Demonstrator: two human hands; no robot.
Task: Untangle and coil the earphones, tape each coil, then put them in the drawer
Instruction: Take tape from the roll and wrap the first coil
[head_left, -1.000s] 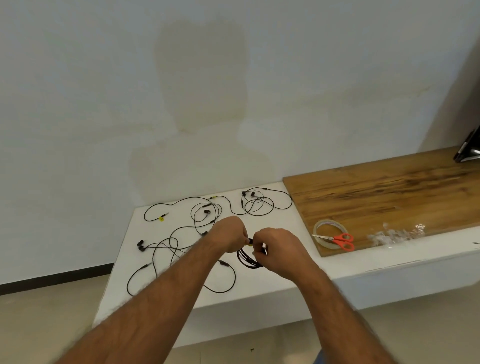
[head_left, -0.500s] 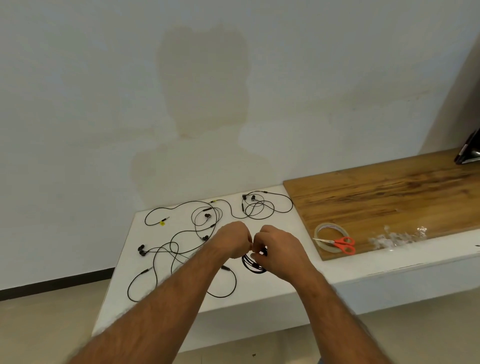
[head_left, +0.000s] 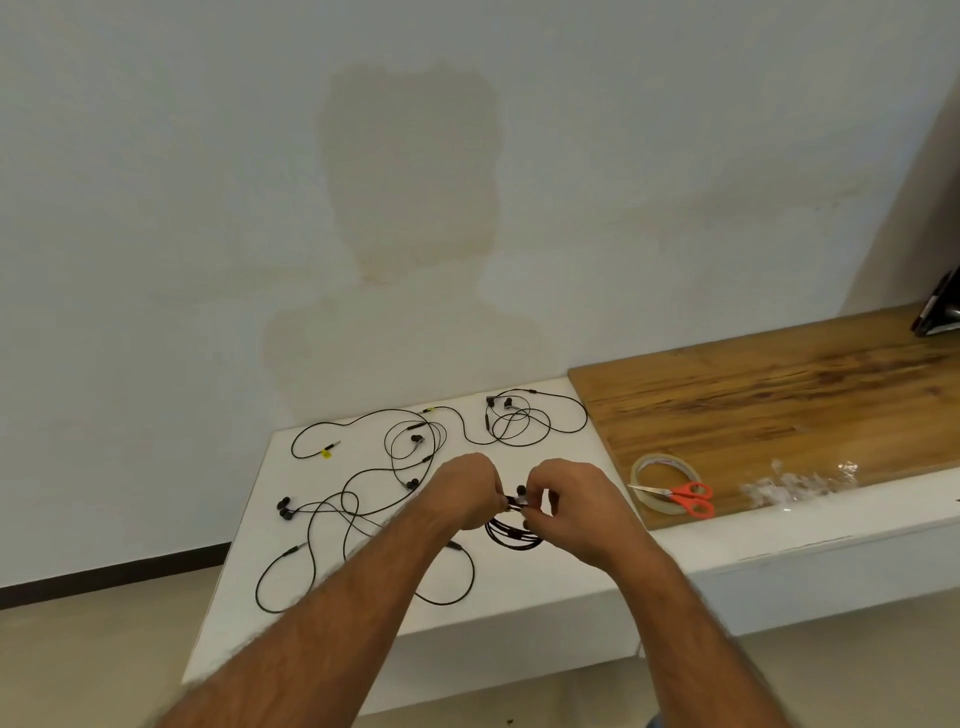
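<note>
A black earphone coil (head_left: 511, 535) hangs between the two hands above the white shelf (head_left: 545, 587). The left hand (head_left: 467, 496) is curled, pinching the coil's top; the right hand (head_left: 576, 512) pinches the same bunch from the other side, apparently with an earbud poking up between the fingertips. To the left hand's left and beyond it, loose earphones (head_left: 363, 499) sprawl across the shelf, one loop nearing the front edge. To the right hand's right, a tape roll (head_left: 665, 480) lies with orange scissors (head_left: 685, 499) across it on a wooden board (head_left: 769, 405).
</note>
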